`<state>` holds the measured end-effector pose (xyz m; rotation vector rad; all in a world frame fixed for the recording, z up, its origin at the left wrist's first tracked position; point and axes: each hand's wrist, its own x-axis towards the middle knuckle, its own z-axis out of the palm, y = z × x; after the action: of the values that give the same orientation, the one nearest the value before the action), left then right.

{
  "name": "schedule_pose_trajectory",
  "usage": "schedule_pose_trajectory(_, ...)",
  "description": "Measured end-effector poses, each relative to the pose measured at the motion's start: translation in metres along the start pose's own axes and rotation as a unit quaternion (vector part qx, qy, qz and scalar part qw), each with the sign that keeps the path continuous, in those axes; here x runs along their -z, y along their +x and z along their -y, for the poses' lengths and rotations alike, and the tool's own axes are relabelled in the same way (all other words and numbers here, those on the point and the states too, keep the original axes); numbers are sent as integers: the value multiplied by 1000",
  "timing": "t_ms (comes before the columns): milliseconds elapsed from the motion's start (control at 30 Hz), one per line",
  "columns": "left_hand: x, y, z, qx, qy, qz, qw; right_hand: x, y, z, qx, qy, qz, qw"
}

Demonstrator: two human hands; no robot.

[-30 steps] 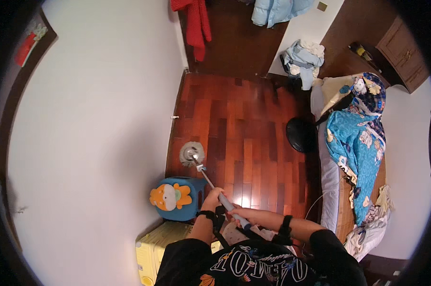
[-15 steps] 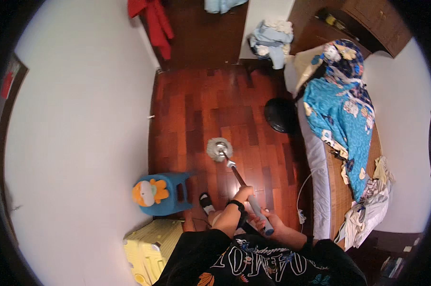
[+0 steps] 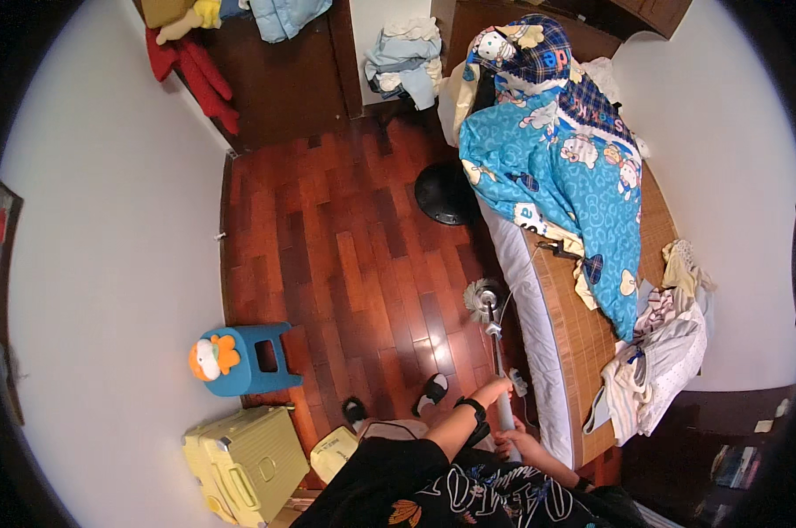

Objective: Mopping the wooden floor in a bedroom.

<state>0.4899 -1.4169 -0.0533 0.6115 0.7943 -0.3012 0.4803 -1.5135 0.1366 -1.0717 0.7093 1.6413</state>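
Head view. Your left hand (image 3: pixel 495 389) is closed around the pole of the mop (image 3: pixel 496 352), at the upper part of its grey grip. Your right hand (image 3: pixel 523 444) is lower on the same grip, nearer your body, with its fingers curled about it; the exact finger contact there is too small to tell. A black strap (image 3: pixel 475 421) circles your left wrist.

The mop slants away from you, its round, pale fringed head (image 3: pixel 483 300) on the red-brown wood floor (image 3: pixel 345 264), right of the middle and just left of the bed's white side (image 3: pixel 523 304). A white power strip (image 3: pixel 518 384) lies on the floor between the pole and the bed, near your hands. Farther along the bed, a black round object (image 3: pixel 442 192) sits on the floor.

On the bed: a blue patterned blanket (image 3: pixel 556 194) over the far part, crumpled clothes (image 3: pixel 657 365) at the near right. On your left: a blue stool (image 3: pixel 262 363) bearing an orange plush toy (image 3: pixel 213 356), and nearer to you a yellow suitcase (image 3: pixel 253 466). Your dark slippers (image 3: pixel 433 392) are on the floor, left of the pole.
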Motion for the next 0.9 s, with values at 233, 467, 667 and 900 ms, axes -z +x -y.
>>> schedule_pose_trajectory(233, 7, -30, -18, -45, -54, -82, 994, 14, 0, 16, -76, -61, -1, 995)
schedule_pose_trajectory(467, 119, -84, -16, -97, -289, -248, 920, -62, 52, 2, -186, -236, 97, 949)
schedule_pose_trajectory(667, 232, -177, -8, -40, -373, -320, 870, -157, 95, -60, -208, -260, 148, 931)
schedule_pose_trajectory(900, 316, -232, 12, -87, -372, -330, 863, -212, 135, -148, -94, -292, 68, 949)
